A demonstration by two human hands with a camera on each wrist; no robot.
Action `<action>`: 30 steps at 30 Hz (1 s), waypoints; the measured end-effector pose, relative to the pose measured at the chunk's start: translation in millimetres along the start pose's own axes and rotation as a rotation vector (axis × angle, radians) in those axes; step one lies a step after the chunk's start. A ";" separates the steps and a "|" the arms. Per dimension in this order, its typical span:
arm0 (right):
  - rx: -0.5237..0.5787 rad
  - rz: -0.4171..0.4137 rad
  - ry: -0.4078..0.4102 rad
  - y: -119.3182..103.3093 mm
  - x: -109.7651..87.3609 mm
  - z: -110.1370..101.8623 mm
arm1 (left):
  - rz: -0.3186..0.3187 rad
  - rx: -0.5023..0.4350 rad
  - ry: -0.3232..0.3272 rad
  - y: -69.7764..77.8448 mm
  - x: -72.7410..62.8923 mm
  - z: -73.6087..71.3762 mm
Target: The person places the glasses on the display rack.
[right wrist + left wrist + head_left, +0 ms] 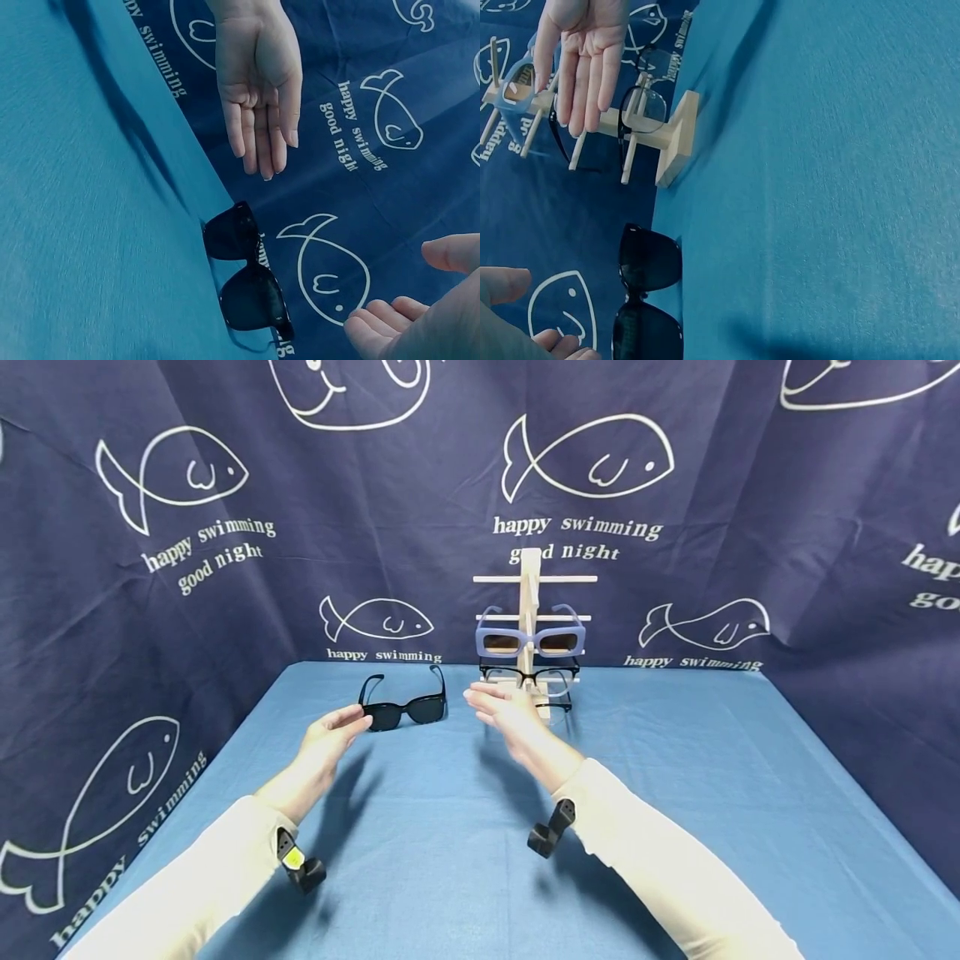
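Observation:
Black sunglasses [406,712] sit on the blue table, lenses facing me and temples pointing back. My left hand [332,739] is just left of them, its fingers extended and holding nothing; the right wrist view shows a gap between this hand [259,90] and the sunglasses [253,296]. Over the table my right hand [513,718] reaches in front of the eyewear stand [530,564]. Its straight fingers and empty palm [591,49] show in the left wrist view. Behind it, lower frames on the stand are partly hidden.
On the wooden stand hang blue-framed sunglasses [531,642], with black-framed glasses [568,673] beneath and another pair lower down. A dark blue curtain [450,510] with white fish drawings surrounds the blue tabletop [435,860] at the back and sides.

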State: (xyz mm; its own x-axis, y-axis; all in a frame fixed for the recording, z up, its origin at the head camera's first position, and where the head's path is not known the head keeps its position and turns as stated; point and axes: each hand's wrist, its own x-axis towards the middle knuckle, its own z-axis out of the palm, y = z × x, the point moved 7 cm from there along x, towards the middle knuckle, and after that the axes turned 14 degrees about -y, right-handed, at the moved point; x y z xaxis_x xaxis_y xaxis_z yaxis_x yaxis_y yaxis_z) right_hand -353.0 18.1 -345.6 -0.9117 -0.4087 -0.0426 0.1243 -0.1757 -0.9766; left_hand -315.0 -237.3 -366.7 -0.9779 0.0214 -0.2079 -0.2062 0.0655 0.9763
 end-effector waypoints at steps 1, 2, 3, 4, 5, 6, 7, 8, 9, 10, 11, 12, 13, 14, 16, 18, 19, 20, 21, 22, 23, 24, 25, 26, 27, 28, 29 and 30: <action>0.005 0.003 0.002 0.7 1.1 1.1 | -0.003 0.003 0.000 -0.6 0.2 -0.8; 0.008 0.007 0.004 1.3 2.2 2.1 | -0.004 0.005 -0.001 -1.3 0.5 -1.7; 0.010 0.010 0.006 1.7 3.1 3.2 | -0.004 0.004 -0.004 -1.9 0.7 -2.4; 0.011 0.010 0.006 2.0 4.1 4.4 | -0.006 0.006 -0.007 -2.6 0.8 -2.9; 0.009 0.012 0.004 2.3 4.8 5.8 | -0.007 0.005 -0.010 -3.2 1.0 -3.4; 0.006 0.011 0.002 2.3 5.6 7.1 | -0.008 0.005 -0.012 -3.8 1.2 -4.0; 0.004 0.010 0.000 2.5 6.5 8.4 | -0.007 0.005 -0.015 -4.1 1.3 -4.1; 0.003 0.010 -0.001 2.8 7.3 9.4 | -0.005 0.002 -0.017 -4.4 1.6 -4.3; 0.004 0.010 -0.002 3.3 8.4 10.4 | -0.005 -0.002 -0.018 -4.9 2.1 -4.5; 0.008 0.012 -0.001 3.9 9.4 11.4 | -0.005 -0.003 -0.017 -5.2 2.6 -4.7; 0.004 0.013 0.001 4.2 10.2 12.3 | -0.003 -0.009 -0.015 -5.5 3.2 -4.6; 0.008 0.015 0.005 4.9 11.5 13.1 | -0.002 -0.011 -0.012 -5.8 3.9 -4.4; 0.009 0.017 0.007 5.7 12.7 14.0 | -0.002 -0.015 -0.010 -6.1 4.6 -4.0; 0.008 0.017 0.010 6.1 13.8 14.8 | -0.005 -0.015 -0.007 -6.8 5.6 -3.8; 0.004 0.014 0.013 6.5 15.7 17.2 | -0.009 -0.014 -0.001 -8.0 7.0 -3.2; 0.001 0.008 0.013 6.9 17.6 19.4 | -0.011 -0.011 0.002 -9.0 8.0 -3.1; -0.001 0.004 0.013 7.0 18.2 20.2 | -0.012 -0.008 0.002 -9.6 8.4 -3.1; -0.003 0.003 0.013 7.0 18.5 20.9 | -0.015 -0.003 0.004 -10.3 8.6 -3.5; -0.003 0.003 0.012 7.3 19.1 21.7 | -0.015 -0.002 0.004 -10.9 8.4 -3.8; -0.003 0.005 0.012 7.8 19.6 22.1 | -0.015 -0.001 0.004 -11.5 8.1 -4.1; -0.006 0.011 0.012 8.4 20.1 22.4 | -0.017 0.002 0.004 -12.2 7.8 -4.6; -0.007 0.018 0.010 9.4 20.8 22.7 | -0.018 0.004 0.004 -13.0 7.2 -5.1; -0.012 0.030 0.010 10.5 21.3 22.8 | -0.019 0.007 0.003 -13.7 6.5 -5.5; -0.017 0.043 0.010 11.6 21.7 22.9 | -0.020 0.011 0.002 -14.5 5.8 -6.1; -0.019 0.057 0.010 13.0 22.5 22.9 | -0.021 0.013 0.001 -15.0 5.3 -6.6; -0.024 0.066 0.007 14.1 23.1 23.0 | -0.023 0.016 0.000 -15.4 4.9 -7.0; -0.031 0.074 0.006 15.3 23.8 23.1 | -0.026 0.016 0.000 -15.7 4.5 -7.3; -0.034 0.076 0.006 16.3 24.7 23.2 | -0.027 0.015 -0.002 -15.6 4.2 -7.4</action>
State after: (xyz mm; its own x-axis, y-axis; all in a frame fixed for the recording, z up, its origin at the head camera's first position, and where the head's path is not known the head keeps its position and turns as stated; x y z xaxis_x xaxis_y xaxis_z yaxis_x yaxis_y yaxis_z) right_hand -364.4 -15.6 -357.7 -0.9023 -0.4146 -0.1180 0.1801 -0.1138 -0.9771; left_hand -316.1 -245.5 -382.3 -0.9718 0.0212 -0.2348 -0.2324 0.0806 0.9693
